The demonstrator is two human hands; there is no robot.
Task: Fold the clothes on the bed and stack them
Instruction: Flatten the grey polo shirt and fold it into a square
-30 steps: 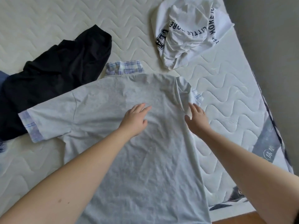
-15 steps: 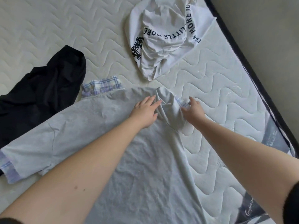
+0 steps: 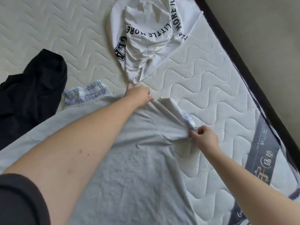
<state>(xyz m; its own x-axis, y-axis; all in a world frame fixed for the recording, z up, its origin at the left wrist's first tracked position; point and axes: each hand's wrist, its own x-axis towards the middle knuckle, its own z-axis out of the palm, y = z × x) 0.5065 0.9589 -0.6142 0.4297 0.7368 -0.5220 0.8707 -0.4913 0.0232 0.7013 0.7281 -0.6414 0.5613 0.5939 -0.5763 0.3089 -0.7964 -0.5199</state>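
Right grip: the right hand (image 3: 204, 138) has fingers and thumb closed on the plaid-trimmed cuff of the pale grey cotton short-sleeved shirt (image 3: 138, 168), drawing its right sleeve (image 3: 170, 117) taut, probably to straighten it before folding.
Left grip: the left hand (image 3: 138, 95) lies on the shirt's shoulder by the sleeve seam, apparently pinning the cloth so the pull does not drag the body along; whether its fingers pinch fabric I cannot tell.
Shirt: spread back-up on the bed's quilted cream mattress (image 3: 65, 26), its blue plaid collar (image 3: 84, 93) at the far edge.
Beyond the shirt: a crumpled white T-shirt with black lettering (image 3: 149, 36), unfolded, close past the left hand.
Left of the shirt: a rumpled black garment (image 3: 30, 93), beside the collar.
Progress: early, I judge; no stack shows.
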